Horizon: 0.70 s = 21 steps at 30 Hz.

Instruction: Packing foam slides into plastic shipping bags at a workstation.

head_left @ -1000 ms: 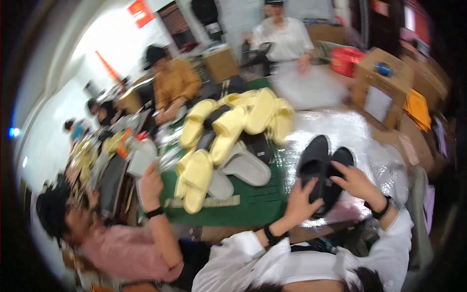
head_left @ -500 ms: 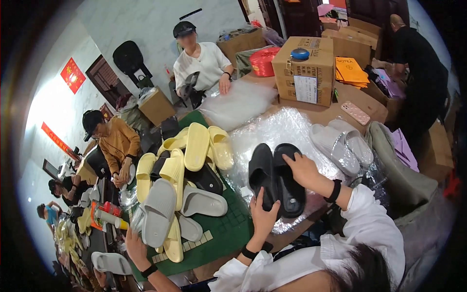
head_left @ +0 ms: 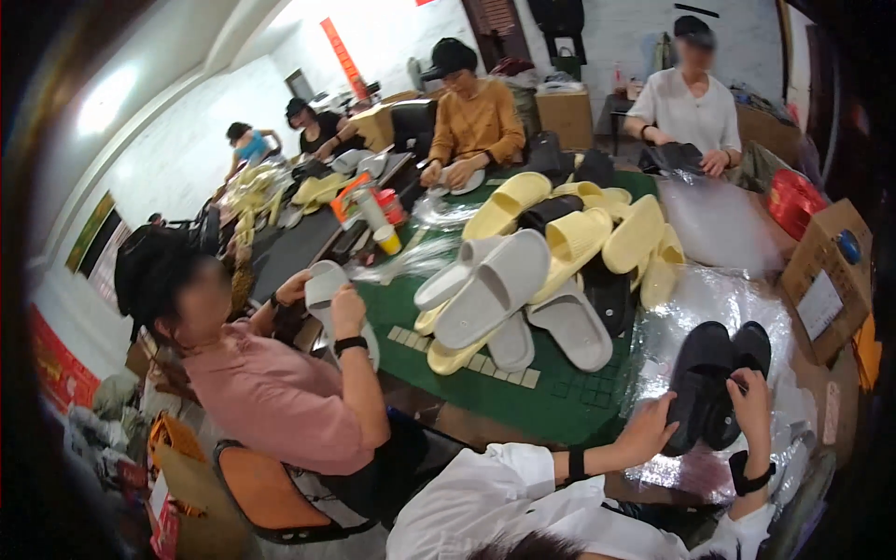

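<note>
A pair of black slippers lies side by side on shiny clear plastic film (head_left: 653, 345) at the right of the table. My left hand (head_left: 644, 434) is at the near left edge of the left black slipper (head_left: 702, 359), its fingers apart. Over the right black slipper (head_left: 752, 347), my right hand (head_left: 749, 403) is closed with bent fingers on its edge. That hand hides the slipper's middle. Left of the film, yellow, grey and black slippers are heaped on the green table mat (head_left: 411, 359).
A co-worker in pink (head_left: 280, 392) holds a grey slipper at the left. Across the table sit a person in orange (head_left: 476, 117) and one in white (head_left: 695, 107) handling something black. A cardboard box (head_left: 831, 280) and red ribbon roll (head_left: 796, 203) stand at the right.
The view has swung left, bringing the co-worker in pink into sight. My right hand has drawn back from inside the right slipper to its edge. The person in white now uses both hands.
</note>
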Tool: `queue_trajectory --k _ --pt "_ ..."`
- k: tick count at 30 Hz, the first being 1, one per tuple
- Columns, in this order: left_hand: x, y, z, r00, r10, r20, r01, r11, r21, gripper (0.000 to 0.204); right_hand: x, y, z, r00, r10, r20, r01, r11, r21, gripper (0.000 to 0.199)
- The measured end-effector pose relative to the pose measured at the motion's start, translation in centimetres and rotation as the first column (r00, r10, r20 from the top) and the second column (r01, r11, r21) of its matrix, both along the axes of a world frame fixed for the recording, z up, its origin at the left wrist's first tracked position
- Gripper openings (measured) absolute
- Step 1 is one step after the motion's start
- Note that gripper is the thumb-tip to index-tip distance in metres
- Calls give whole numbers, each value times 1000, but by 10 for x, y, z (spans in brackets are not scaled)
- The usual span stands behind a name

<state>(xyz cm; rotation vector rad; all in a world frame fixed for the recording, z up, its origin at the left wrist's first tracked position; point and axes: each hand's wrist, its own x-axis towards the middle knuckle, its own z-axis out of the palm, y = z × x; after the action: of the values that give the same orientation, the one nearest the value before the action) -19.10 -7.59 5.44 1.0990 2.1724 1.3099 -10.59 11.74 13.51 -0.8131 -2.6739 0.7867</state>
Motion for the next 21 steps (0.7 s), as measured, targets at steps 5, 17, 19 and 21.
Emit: queue_trajectory --k 5,17,19,21 --pt "-1 -12 -38 953 -93 -289 92 996 -18 35 -28 -4 -32 968 115 221 -138 986 90 47" --pt "-2 -15 -23 898 -324 -299 250 932 -261 22 -52 0 -76 984 -105 145 49 937 346 54" --pt "-2 -16 -21 889 -317 -331 240 937 -253 18 -57 3 -76 988 -84 133 51 970 236 51" --pt "-2 -16 -26 890 -312 -332 247 943 -224 21 -60 8 -70 989 -91 114 73 986 147 47"
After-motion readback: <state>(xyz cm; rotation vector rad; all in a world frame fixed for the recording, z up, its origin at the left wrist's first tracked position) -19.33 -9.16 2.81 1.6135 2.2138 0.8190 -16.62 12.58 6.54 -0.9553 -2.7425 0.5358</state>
